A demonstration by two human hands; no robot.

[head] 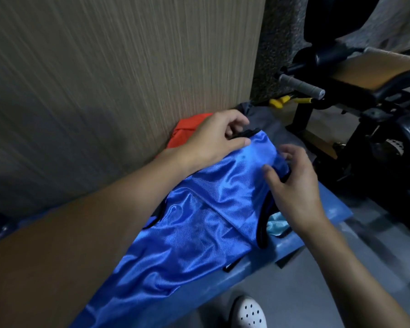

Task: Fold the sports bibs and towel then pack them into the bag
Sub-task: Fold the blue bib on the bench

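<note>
A shiny blue sports bib (199, 223) with black trim lies stretched along a blue bench (284, 247). My left hand (213, 136) pinches the black-edged shoulder strap at the bib's far end. My right hand (294, 181) hovers over the bib's right strap with fingers spread and loosely curled, the thumb touching the cloth. An orange bib (187, 129) lies bunched against the wall beyond my left hand. A light blue towel (277, 224) peeks out from under the blue bib at the right. A dark grey fabric (270, 124), maybe the bag, lies beyond the bib.
A wood-grain wall panel (104, 79) runs along the left of the bench. Black gym equipment (365, 95) with a grey handle (301, 85) stands at the right. Something yellow (281, 101) lies on the floor behind. My white perforated shoe (249, 312) is on the grey floor.
</note>
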